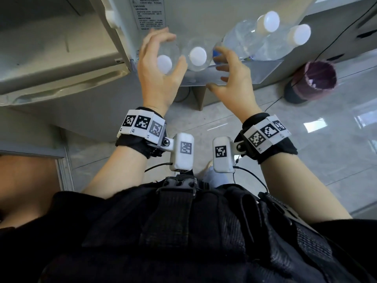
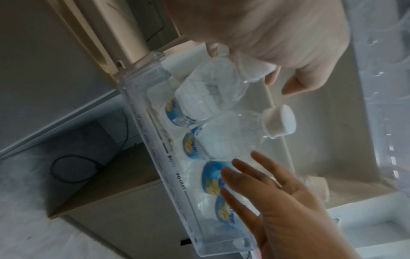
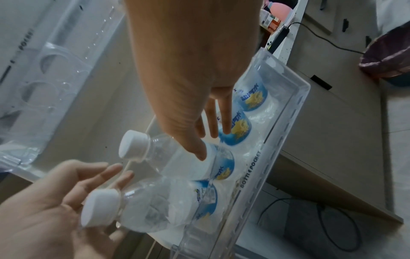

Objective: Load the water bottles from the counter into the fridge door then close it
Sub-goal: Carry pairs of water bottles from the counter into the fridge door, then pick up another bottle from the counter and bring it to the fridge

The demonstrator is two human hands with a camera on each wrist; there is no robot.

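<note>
Four water bottles stand in a row in the clear bottle pocket (image 3: 286,133) of the open fridge door (image 1: 183,19), all with white caps and blue and yellow labels. The leftmost bottle (image 1: 164,63) sits at the hinge end of the pocket. The second bottle (image 1: 197,56) is just beside it, the third bottle (image 1: 244,37) and the fourth bottle (image 1: 285,40) follow toward the free end, and neighbours look to be touching at the labels.

The left hand (image 1: 158,64) hovers at the leftmost bottle with its fingers (image 1: 161,36) spread and loosely curved, released from the bottle. In the right wrist view the cap lies in front of the open palm, with no finger closed on it. Whether the palm touches the cap is hard to tell, since the view is blurred there.

The right hand (image 1: 230,78) is just beside the second bottle, also released, fingers straight and apart. In the right wrist view its thumb lies across the shoulder of that bottle, and the other fingers point down toward the labels of the third and fourth bottles. In the left wrist view the same fingers reach over the third bottle's label without closing on it.

The fridge body (image 1: 61,64) lies to the left of the door. On the tiled floor (image 1: 306,160) to the right stands a waste bin (image 1: 310,80) with a purple liner, near a dark cable. Both wrists wear bands with black and white marker squares.
</note>
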